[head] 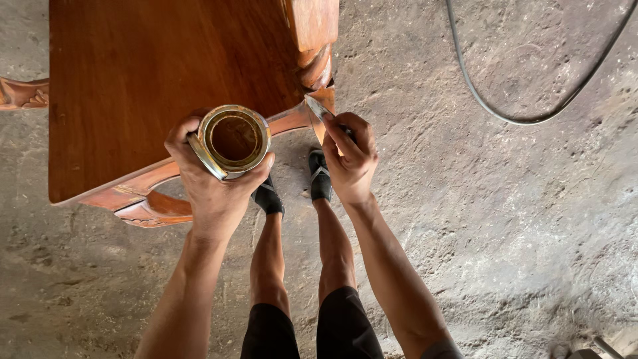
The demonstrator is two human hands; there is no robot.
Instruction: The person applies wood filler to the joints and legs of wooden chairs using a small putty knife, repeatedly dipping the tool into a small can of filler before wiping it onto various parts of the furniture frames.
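Presently: left hand [211,174] grasping open tin [232,139] of brown finish, right hand [351,156] clenched on blade tool [318,106] at table [153,86] corner; filling step, steady pressure needed.

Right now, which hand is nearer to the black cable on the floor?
Right. The right hand, gripping a flat blade at the table corner, sits closer to the black cable; the left hand holds the tin farther away.
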